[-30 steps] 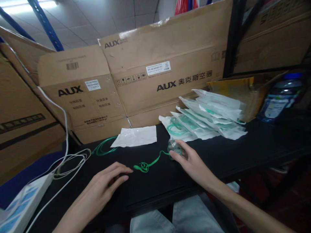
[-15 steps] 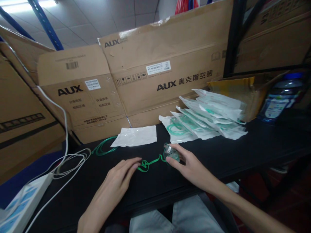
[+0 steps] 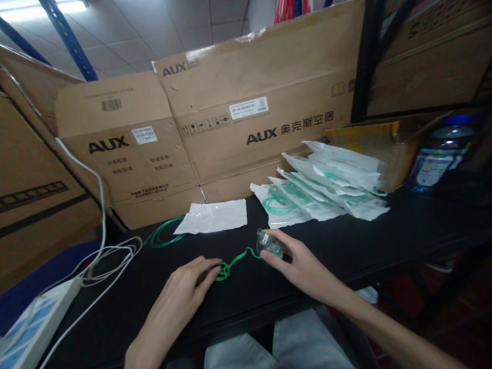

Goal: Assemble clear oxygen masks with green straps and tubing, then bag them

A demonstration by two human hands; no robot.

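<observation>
At far left, on the black table [image 3: 246,300], a white power strip [image 3: 49,310], with a white cord [image 3: 103,205] in loops just to its right. Behind, upright, a brown carton [image 3: 130,169] with black print, and beside it a wider sheet of cardboard [image 3: 269,102]. In front of the carton, a coil of green tube [image 3: 157,238], with one end partly under a flat white bag [image 3: 215,215]. Nearer, over the table, the left hand [image 3: 180,289], with thumb and forefinger drawn almost together at the bunched end of a green strap [image 3: 234,260]; cannot tell whether pinching it or only touching it. Along the strap to the right, a small clear mask [image 3: 268,245], just above or on the tabletop, near the middle. Gripped around it, between thumb and fingers, by the right hand [image 3: 303,266], closed only to the mask's width. Beyond that, a heap of white bags [image 3: 319,189] with green tubes inside. At far right, a small open box [image 3: 400,154] and a blue-capped bottle [image 3: 436,159].
</observation>
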